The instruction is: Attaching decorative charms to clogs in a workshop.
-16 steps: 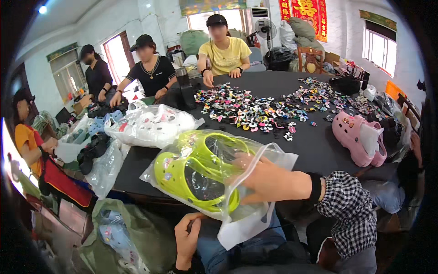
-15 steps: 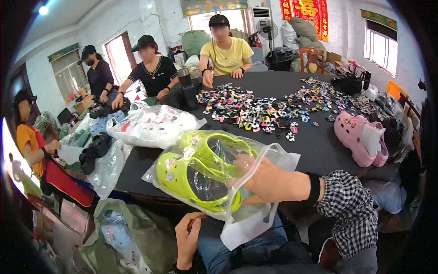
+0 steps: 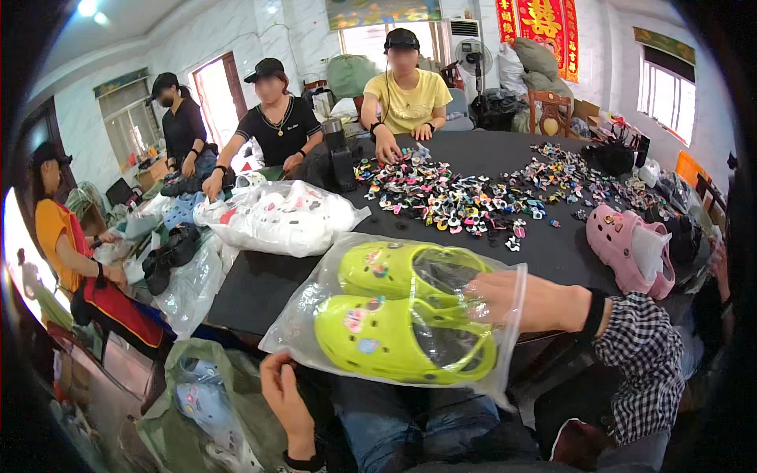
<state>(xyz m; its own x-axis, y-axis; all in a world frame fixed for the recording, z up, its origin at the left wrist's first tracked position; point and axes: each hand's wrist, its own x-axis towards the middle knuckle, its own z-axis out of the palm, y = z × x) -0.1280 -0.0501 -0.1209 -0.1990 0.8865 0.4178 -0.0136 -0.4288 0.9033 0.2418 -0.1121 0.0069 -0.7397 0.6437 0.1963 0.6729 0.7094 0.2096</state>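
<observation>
A pair of lime green clogs (image 3: 378,327) with small charms on the toes lies inside a clear plastic bag (image 3: 296,315) at the table's near edge, toes to the left. My right hand (image 3: 528,299) reaches into the bag's mouth from the right. It is closed at the clogs' heel ends; the fingertips are partly hidden in the heel openings. Below the bag's lower left corner is my left hand (image 3: 288,398), fingers curled and thumb up, its fingertips closed at the bag's edge.
White clogs in a clear bag (image 3: 284,221) lie behind. Loose shoe charms (image 3: 441,193) cover the black table's middle. Pink clogs (image 3: 627,244) stand at the right. A green sack (image 3: 169,410) at lower left holds bagged blue clogs (image 3: 206,402). Several co-workers (image 3: 406,94) are around the table.
The lime green clogs and their bag have shifted right and turned, now lying flatter and side by side. My right hand has moved right; my left hand has moved left to the bag's corner.
</observation>
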